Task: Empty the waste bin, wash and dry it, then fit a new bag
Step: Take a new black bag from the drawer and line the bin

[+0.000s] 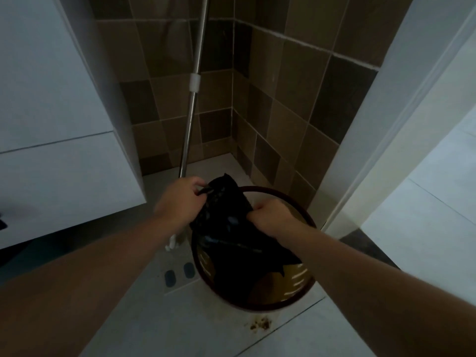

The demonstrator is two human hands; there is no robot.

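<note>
A round waste bin (293, 302) with a dark brown rim and yellowish slotted inside stands on the pale floor tiles. A black plastic bag (226, 228) hangs over its mouth and reaches down inside. My left hand (180, 199) pinches the bag's upper left edge above the rim. My right hand (273, 217) grips the bag's right edge over the middle of the bin. Between the two hands the bag is stretched. The bin's bottom is mostly hidden by the bag.
A metal mop handle (192, 109) leans in the tiled corner behind the bin. White cabinet (56, 150) stands at the left, a white door frame (401, 140) at the right. A brown stain (260, 324) marks the floor in front of the bin.
</note>
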